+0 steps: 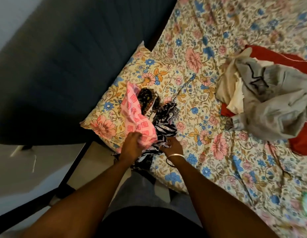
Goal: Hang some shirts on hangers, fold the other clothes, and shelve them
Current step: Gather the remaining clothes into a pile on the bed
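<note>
Left hand (pixel 130 145) gripping a pink square-patterned cloth (pixel 137 117) on the flowery pillow (pixel 104 121), right hand (pixel 172 146) pinching a dark purple striped cloth (pixel 163 124) beside it, grey clothes pile (pixel 269 97) farther off on the flowery bed (pixel 209 40)

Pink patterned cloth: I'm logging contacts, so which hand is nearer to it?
Left. The left hand grips the pink patterned cloth's lower edge; the right hand is beside it, on the dark striped garment.
</note>
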{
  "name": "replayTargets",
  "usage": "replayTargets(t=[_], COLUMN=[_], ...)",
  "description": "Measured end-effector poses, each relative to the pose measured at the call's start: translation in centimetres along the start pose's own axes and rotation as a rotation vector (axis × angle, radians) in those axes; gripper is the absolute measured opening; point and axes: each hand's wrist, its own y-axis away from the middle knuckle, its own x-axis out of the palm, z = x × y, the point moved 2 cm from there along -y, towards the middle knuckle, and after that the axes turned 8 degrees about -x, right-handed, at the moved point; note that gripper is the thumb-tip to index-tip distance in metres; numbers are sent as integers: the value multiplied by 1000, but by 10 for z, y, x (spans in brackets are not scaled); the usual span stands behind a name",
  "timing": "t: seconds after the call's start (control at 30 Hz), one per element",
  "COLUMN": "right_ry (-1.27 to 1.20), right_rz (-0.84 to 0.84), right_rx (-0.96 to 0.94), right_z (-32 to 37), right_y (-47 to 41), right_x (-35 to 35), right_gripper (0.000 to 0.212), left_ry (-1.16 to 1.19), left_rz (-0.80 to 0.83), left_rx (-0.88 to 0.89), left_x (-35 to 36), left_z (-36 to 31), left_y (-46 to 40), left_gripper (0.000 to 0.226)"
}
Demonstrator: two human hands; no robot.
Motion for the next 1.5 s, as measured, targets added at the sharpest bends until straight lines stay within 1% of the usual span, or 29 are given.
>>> replayTargets(t=[0.1,0.13,0.2,0.27,0.33,0.37,0.4,0.47,0.5,0.53,0.6,0.63,0.67,0.73,0.8,0.87,0.93,0.97,1.0,1.03,1.07,1.1,1.17,1.2,1.27,1.33,1.37,1.43,1.5], right_ry=[25,14,-39,-14,5,7,-1,-45,-73,-98,-55,-6,22,89,200,266,275,280,274,254,207,144,23,-35,-147,-175,-169,-185,-200], right_rz=[83,103,91,85,78,85,93,158,181,202,195,175,135,12,-136,-331,-516,-586,-664,-729,-803,-854,-953,-991,-1053,-1133,-1172,-1267,-1374], right_rx=[-85,-105,-67,-53,-82,-107,-152,-214,-250,-286,-381,-409,-442,-470,-499,-521,-560,-588,-605,-603,-599,-596,-608,-605,-586,-566,-561,-566,-613], right_z=[34,40,54,64,75,83,92,107,116,118,125,126,127,120,115,111,115,122,127,135,139,144,148,149,144,138,139,139,145], right_y=[-9,-13,-20,-22,-19,-14,-9,4,14,19,37,38,45,56,60,69,84,91,101,110,120,127,145,152,164,170,169,176,190], right_x=[23,31,43,46,41,35,28,14,0,-11,-47,-61,-83,-124,-160,-203,-250,-270,-298,-322,-353,-378,-434,-456,-499,-539,-552,-585,-604], right_gripper=[40,41,41,28,20,17,17,25,30,31,30,28,27,22,17,18,20,22,23,23,23,23,22,21,18,17,19,20,18], left_ry=[118,148,176,189,193,198,213,213,146,25,-349,-516,-642,-733,-670,-559,-430,-412,-454,-538,-649,-729,-755,-740,-724,-579,-447,-192,-13], left_rz=[19,33,79,138,149,115,62,-23,-3,59,201,260,297,343,384,413,465,470,460,438,403,364,356,342,220,29,-43,-136,-203], left_rx=[-100,-113,-97,-64,15,77,160,325,412,481,613,624,637,685,747,811,857,863,879,893,890,864,806,792,790,804,811,823,842], left_x=[-4,-6,-12,-18,-31,-38,-49,-72,-82,-89,-98,-104,-108,-108,-108,-96,-81,-77,-69,-63,-56,-52,-39,-34,-26,-26,-32,-33,-33], left_z=[-1,-3,-5,-6,-9,-12,-20,-41,-58,-73,-112,-124,-144,-180,-212,-250,-288,-303,-324,-337,-353,-361,-384,-394,-423,-463,-480,-529,-574], left_y=[-19,-21,-24,-25,-20,-16,-11,-8,-9,-13,-20,-28,-30,-28,-20,-3,13,21,28,30,34,36,38,39,40,46,48,61,79], left_gripper=[53,54,48,39,40,43,45,55,62,66,64,58,48,27,25,18,21,33,47,53,53,55,63,57,37,38,38,26,15])
